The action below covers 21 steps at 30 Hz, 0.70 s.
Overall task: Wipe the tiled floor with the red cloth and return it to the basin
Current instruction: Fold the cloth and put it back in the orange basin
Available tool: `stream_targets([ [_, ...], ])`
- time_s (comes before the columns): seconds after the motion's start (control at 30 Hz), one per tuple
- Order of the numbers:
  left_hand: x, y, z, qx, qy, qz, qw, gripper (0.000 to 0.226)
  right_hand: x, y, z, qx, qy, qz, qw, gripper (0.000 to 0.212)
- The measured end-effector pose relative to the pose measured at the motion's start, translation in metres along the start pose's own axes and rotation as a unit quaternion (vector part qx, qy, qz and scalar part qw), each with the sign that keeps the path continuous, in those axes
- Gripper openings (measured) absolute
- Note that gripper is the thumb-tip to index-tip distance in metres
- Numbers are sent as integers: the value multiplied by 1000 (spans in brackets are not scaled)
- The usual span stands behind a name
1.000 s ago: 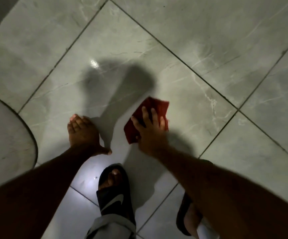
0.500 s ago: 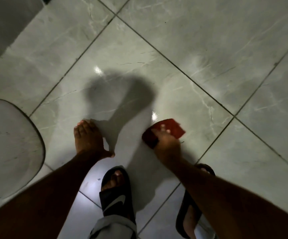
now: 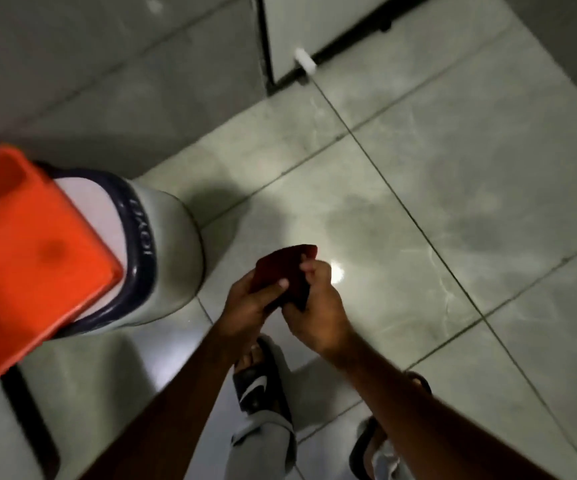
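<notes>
Resting on a white drum (image 3: 173,251) with a dark blue band, one orange basin (image 3: 34,251) was seen at about nine o'clock in the view; nothing could be made out inside it apart from a darker patch on its bottom, and the blur there left that patch unidentified. One red cloth (image 3: 282,271) was held up off the tiled floor (image 3: 453,202), near the centre and at roughly three o'clock from the basin, well apart from it. The cloth was gripped by two hands: the left hand (image 3: 249,299) was closed under it with the thumb pressed across its face, and the right hand (image 3: 318,306) was curled around its right edge, the fingers pinching the fabric. Two dark slides were counted at six o'clock, one (image 3: 263,386) with a white logo and one (image 3: 366,445) largely hidden behind the right forearm. One white door (image 3: 314,26) was visible at twelve o'clock.
</notes>
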<state>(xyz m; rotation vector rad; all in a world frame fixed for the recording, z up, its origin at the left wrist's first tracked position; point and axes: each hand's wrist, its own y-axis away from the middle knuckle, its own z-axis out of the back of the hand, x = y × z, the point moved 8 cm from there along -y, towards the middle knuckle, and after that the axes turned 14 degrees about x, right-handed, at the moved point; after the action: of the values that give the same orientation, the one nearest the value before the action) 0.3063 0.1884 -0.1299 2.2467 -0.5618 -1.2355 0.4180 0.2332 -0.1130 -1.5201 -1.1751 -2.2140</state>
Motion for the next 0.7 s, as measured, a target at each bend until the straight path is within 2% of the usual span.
stream_targets([
  [0.07,-32,32,26,-39,7,-36,999,29,46,-1,-16,48,-34,30,998,44],
  [0.2,-88,93,82,-78,37,-71,994,28,114,-26,-35,78,-140,-43,986,28],
  [0.27,-108,121,111,-96,61,-77,991,26,143,-42,-65,171,-203,-73,961,27],
  [0.33,-123,143,135,-106,78,-81,988,29,166,-51,-103,275,-259,-107,920,25],
  [0.4,-138,163,162,-121,88,-90,985,30,184,-64,-140,322,-259,-114,904,26],
  [0.47,-147,177,190,-160,102,-100,977,33,198,-80,-172,305,-227,-109,918,30],
  [0.6,-140,203,253,-329,144,-115,926,28,203,-113,-239,254,-173,-119,944,35],
  [0.7,-133,200,279,-366,143,-128,911,28,194,-132,-277,244,-112,-126,955,29],
])
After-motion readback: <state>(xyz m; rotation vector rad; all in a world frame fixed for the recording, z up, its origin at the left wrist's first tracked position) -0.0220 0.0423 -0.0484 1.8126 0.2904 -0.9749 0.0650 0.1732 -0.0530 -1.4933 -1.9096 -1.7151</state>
